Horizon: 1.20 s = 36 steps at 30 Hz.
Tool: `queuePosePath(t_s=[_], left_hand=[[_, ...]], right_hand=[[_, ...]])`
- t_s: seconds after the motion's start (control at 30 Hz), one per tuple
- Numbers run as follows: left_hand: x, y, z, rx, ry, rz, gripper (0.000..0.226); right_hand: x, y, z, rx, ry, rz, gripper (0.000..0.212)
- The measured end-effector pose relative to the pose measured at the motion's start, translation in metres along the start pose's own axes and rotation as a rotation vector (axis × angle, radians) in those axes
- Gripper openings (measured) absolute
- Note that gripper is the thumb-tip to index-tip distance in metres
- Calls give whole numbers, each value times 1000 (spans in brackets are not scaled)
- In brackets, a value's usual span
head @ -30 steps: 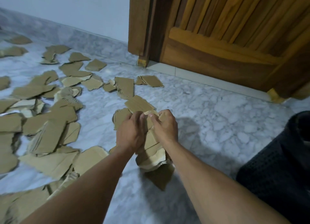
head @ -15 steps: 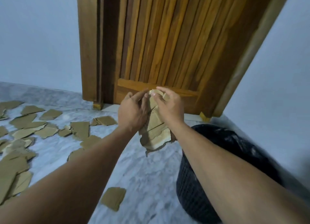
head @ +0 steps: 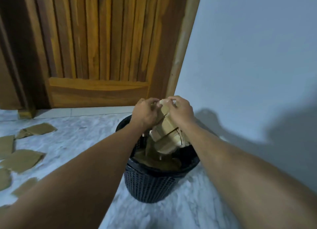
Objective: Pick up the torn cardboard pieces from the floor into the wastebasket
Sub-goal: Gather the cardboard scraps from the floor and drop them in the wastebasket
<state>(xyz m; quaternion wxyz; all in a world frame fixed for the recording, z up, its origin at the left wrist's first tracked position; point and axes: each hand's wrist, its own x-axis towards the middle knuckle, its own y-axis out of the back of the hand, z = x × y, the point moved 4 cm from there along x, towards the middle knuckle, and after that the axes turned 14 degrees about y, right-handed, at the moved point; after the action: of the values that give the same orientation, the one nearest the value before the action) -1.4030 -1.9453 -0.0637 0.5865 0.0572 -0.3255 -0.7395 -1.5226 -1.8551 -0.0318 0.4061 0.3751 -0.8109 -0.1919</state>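
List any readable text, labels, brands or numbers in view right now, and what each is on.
None: no readable text in the head view.
Cardboard bundle held by left hand and right hand: plain, no print visible.
Wastebasket: no label visible.
Floor pieces, door: unmarked.

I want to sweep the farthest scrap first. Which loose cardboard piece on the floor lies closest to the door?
The folded piece at upper left, lying nearest the door's threshold; the other floor scraps sit lower, nearer the camera.
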Motion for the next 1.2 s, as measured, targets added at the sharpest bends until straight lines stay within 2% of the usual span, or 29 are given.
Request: queuePosePath(t_s=[0.07, 0.17, 0.33, 0.4, 0.5, 0.63, 0.7, 0.8, 0.87, 0.9, 0.97, 1.07, 1.13, 1.2], left_hand=[[-5, -1, -6, 25, 47, -48, 31], [-13, 25, -19, 40, 58, 17, 30], [-36, 98, -71, 106, 45, 199, 31], [-54, 130, -106, 163, 95, 258, 30], [-94, 177, -168, 226, 236, 331, 35], [-167, 228, -257, 352, 462, 385, 43], [-214, 247, -295, 444, 554, 399, 53], [-289, 266, -342, 657, 756, 300, 80], [-343, 278, -369, 789, 893, 253, 94], [-365, 282, -377, 816, 944, 259, 99], [-401, 292, -388, 841, 1058, 314, 109], [-450, 304, -417, 741, 1274, 355, 122], [-463, 305, -428, 684, 1326, 336, 124], [-458, 303, -433, 702, 1305, 334, 122]], right_hand=[[-2, -1, 6, -25, -28, -96, 31], [-1, -8, -2, -8, -42, -162, 38], [0, -54, -63, 19, 105, -227, 42], [-6, -86, -98, 66, 175, -258, 42], [-29, -143, -148, 117, 278, -328, 44], [-75, -222, -184, 88, 406, -523, 48], [-101, -262, -185, 76, 374, -615, 55], [-158, -326, -169, 76, 266, -853, 70], [-208, -366, -157, -28, 229, -1046, 80], [-228, -377, -147, -84, 191, -1090, 84], [-259, -391, -135, -158, 121, -1105, 92], [-295, -425, -151, -208, 205, -1098, 102], [-309, -447, -177, -158, 294, -1099, 101], [-319, -466, -204, -101, 369, -1115, 98]])
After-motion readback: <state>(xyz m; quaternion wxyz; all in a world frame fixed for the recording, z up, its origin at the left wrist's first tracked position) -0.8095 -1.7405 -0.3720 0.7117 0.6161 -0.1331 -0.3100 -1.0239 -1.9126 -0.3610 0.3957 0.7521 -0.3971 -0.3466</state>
